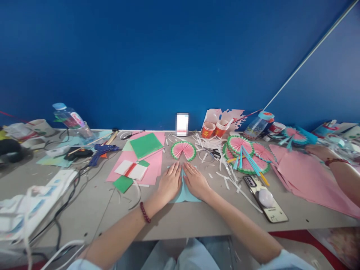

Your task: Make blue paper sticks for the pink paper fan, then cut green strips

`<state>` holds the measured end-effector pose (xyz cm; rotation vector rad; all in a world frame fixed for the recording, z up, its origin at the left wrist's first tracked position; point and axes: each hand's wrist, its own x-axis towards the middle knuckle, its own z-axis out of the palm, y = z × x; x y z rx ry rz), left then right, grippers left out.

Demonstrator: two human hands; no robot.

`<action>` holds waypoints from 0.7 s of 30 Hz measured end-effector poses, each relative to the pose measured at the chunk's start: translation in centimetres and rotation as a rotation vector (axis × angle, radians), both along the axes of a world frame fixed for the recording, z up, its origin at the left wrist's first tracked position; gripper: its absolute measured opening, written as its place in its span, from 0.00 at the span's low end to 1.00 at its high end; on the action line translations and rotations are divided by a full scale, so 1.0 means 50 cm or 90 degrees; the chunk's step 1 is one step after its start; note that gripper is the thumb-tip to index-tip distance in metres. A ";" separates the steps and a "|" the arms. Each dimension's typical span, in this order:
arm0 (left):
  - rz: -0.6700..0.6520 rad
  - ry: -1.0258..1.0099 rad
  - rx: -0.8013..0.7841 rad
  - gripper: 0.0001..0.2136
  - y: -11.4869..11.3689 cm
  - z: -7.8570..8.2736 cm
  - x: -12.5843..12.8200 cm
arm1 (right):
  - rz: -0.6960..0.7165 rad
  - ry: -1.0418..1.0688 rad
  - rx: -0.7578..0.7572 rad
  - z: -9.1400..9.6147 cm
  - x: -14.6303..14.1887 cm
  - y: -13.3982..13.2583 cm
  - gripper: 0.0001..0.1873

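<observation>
Your left hand [170, 181] and right hand [196, 180] both lie palm down with the fingers stretched out and close together, grasping nothing. They press on a sheet of light blue paper [184, 195], which lies on the bench [165, 221] right in front of you, showing between your hands and along its near edge. Just beyond your fingertips sits a pink-and-green round fan [183, 147]. To your left, a green sheet [146, 145] rests on pink paper [157, 170], with a blue glue gun [101, 152] farther out. To your right lie a phone [275, 214], a cluster of fans with light blue sticks [240, 144] and pink sheets [303, 176]; another person's hand [317, 151] is near those sheets. Red paper cups [208, 130] stand toward the wall [180, 67].
</observation>
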<state>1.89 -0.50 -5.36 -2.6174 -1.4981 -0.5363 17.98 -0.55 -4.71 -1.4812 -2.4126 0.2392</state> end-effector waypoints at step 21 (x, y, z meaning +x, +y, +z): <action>-0.004 -0.091 -0.033 0.14 0.035 0.019 -0.026 | -0.010 0.048 0.019 0.010 0.010 0.007 0.23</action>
